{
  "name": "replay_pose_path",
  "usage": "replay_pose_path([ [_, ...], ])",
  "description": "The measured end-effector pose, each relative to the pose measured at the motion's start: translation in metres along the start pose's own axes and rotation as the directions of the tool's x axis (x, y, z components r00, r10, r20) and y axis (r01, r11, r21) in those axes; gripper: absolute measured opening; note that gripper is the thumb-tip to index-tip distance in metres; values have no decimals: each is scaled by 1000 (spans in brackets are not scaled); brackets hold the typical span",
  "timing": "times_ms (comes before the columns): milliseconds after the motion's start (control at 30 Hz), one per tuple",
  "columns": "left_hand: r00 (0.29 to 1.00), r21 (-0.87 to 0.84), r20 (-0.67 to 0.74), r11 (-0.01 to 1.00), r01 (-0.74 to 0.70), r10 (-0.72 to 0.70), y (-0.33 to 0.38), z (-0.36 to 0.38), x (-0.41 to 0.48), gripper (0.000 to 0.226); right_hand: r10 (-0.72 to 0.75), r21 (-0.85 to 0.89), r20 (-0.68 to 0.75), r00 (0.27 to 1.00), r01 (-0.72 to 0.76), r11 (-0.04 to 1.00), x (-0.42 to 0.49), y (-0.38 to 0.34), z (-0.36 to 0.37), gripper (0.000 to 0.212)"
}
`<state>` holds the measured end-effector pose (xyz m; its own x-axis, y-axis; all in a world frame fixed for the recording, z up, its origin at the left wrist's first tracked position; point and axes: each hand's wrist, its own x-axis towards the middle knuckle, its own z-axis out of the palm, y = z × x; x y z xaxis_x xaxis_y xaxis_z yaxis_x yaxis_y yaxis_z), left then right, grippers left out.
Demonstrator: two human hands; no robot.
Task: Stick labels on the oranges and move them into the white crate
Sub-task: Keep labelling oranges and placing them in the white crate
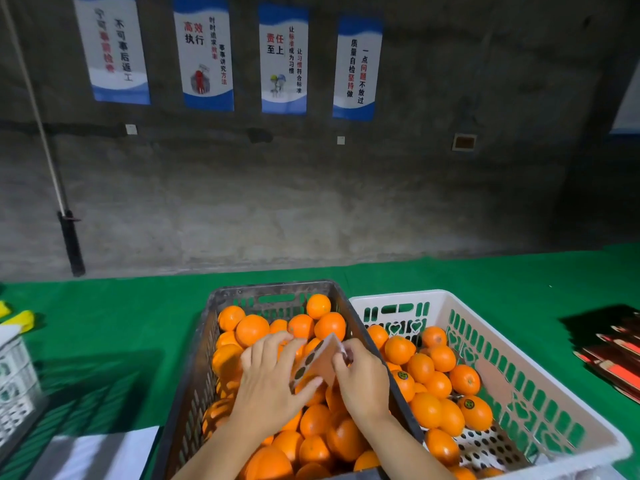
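A dark grey crate (204, 344) full of unlabelled oranges (252, 330) stands in front of me. Right beside it is the white crate (540, 382), partly filled with oranges (464, 379), some bearing round dark labels. Above the dark crate my left hand (270, 379) holds a sheet of round dark labels (320, 358) between thumb and fingers. My right hand (362, 374) pinches the sheet's upper right edge with its fingertips.
Both crates rest on a green cloth-covered table (121, 327). A white basket (14, 379) and yellow items (20, 320) sit at the far left, white paper (100, 455) at the lower left, and flat dark-and-red cartons (613, 355) at the right edge.
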<state>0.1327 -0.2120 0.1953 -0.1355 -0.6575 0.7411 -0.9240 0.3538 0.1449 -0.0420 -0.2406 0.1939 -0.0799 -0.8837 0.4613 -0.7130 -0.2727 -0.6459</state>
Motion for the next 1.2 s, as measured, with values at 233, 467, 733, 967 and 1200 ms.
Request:
replay_pose_path([
  [233,975,-3,32,975,-220,220,2,5,-5,71,-165,-147,97,982,178,973,-3,-2,-1,19],
  [467,542,-633,668,-7,774,-511,2,3,16,60,-522,-233,357,775,615,753,-5,-12,4,17],
  [733,704,-735,544,145,662,-456,-5,13,9,26,-528,-141,412,743,624,768,-5,-7,11,20],
  [967,886,-662,304,591,460,-349,-12,10,3,25,-360,-15,199,912,370,929,-5,-6,12,29],
  [1200,938,-468,249,819,333,-239,-13,12,-3,29,-324,-4,156,933,329,944,-2,0,12,40],
])
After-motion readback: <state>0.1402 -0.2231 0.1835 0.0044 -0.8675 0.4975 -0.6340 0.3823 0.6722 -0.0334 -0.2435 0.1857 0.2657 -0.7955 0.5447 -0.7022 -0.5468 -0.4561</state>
